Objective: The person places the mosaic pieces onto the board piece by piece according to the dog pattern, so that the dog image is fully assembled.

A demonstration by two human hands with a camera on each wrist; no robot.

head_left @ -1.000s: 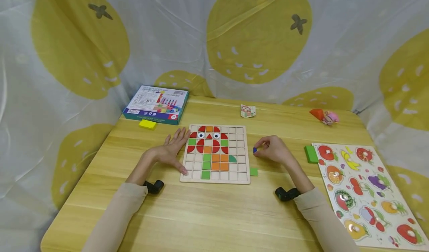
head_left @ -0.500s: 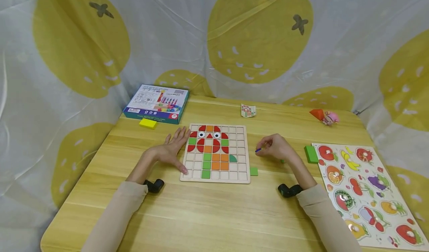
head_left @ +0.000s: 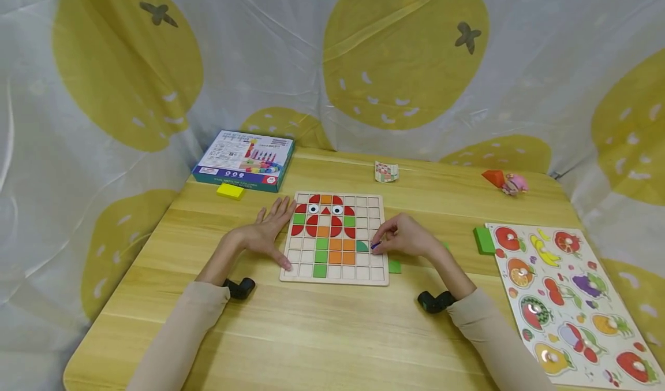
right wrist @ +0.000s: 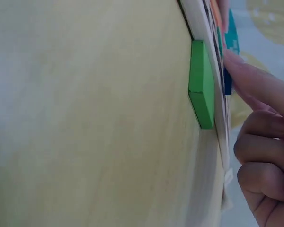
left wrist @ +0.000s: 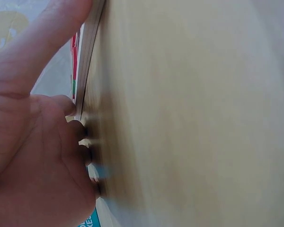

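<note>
A wooden grid board [head_left: 306, 271] lies mid-table, with red, orange and green tiles and two eye tiles set in its squares. My left hand [head_left: 262, 235] rests at the board's left edge, fingers spread and straight, thumb on the lower left corner. Between thumb and fingertips my right hand [head_left: 407, 236] pinches a small blue tile [head_left: 376, 245], over the board's right side. The blue tile stands on edge, just right of a dark green quarter-round tile [head_left: 361, 246]. In the right wrist view the blue tile [right wrist: 227, 82] shows beside the thumb, its far part hidden.
A green block [head_left: 395, 267] lies against the board's right edge. Farther right are another green block [head_left: 484, 241] and a fruit puzzle board [head_left: 566, 264]. Behind stand a box [head_left: 243, 160], a yellow block [head_left: 230, 191], a picture card [head_left: 387, 172] and a small pink toy [head_left: 514, 184].
My right hand has moved left with the blue tile, from beside the board to over its right columns. The left hand has stayed in place.
</note>
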